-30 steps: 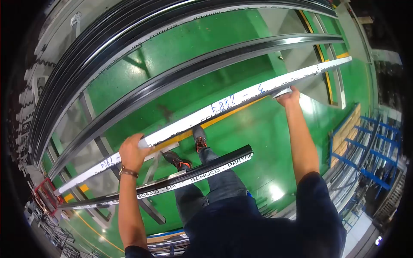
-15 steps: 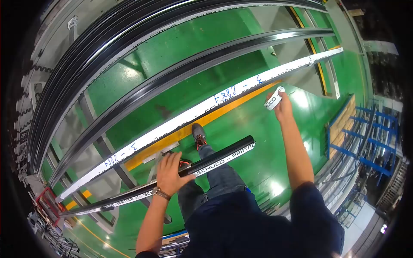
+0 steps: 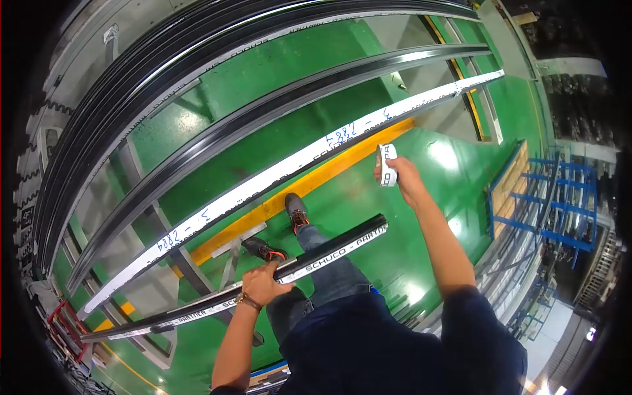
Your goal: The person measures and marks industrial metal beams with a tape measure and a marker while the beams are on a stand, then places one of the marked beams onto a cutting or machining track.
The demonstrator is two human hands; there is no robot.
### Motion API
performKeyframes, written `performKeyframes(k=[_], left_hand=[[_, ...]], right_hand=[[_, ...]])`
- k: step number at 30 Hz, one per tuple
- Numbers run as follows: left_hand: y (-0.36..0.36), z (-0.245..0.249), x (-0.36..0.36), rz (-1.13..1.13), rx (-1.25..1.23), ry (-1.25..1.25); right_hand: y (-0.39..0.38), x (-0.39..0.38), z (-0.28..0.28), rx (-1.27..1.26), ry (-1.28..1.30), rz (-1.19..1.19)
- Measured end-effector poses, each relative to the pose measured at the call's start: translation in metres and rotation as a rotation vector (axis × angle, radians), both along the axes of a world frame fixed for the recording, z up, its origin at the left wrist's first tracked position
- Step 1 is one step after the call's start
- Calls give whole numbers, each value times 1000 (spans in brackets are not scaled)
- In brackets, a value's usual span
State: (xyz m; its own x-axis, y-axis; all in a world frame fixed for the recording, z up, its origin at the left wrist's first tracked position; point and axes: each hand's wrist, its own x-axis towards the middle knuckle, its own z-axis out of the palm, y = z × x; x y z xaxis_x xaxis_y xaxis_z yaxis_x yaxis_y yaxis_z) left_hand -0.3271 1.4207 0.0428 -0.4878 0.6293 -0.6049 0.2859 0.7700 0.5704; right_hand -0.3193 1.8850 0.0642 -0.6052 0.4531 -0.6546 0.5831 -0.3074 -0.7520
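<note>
The green floor (image 3: 438,151) is stretching beneath everything, with a bundle of dark profiles (image 3: 164,72) running along the far side. Nearer, a bare dark profile (image 3: 395,59) and a white-filmed profile (image 3: 263,181), handwritten in blue, are lying across grey supports. Nearest, the black profile with SCHUCO - PARTNER film (image 3: 322,263) is crossing in front of the person's body, above the thighs; its long axis is slanting from lower left up to its free end at right. The left hand (image 3: 263,284) is the nearer one: it is touching this profile left of that end, thumb spreading along it, though whether it is gripping cannot be told. The right hand (image 3: 403,178) is closing around a white printed roll (image 3: 387,166), apparently tape, holding it beyond the free end and apart from both filmed profiles.
</note>
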Motion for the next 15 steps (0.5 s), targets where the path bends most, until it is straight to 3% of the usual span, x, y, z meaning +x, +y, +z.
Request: performKeyframes(k=[8, 15], left_hand=[[7, 17, -10, 22, 36, -52], [151, 80, -70, 331, 598, 198]], right_hand=[[-39, 1, 29, -60, 53, 333], [-59, 1, 40, -186, 102, 380]])
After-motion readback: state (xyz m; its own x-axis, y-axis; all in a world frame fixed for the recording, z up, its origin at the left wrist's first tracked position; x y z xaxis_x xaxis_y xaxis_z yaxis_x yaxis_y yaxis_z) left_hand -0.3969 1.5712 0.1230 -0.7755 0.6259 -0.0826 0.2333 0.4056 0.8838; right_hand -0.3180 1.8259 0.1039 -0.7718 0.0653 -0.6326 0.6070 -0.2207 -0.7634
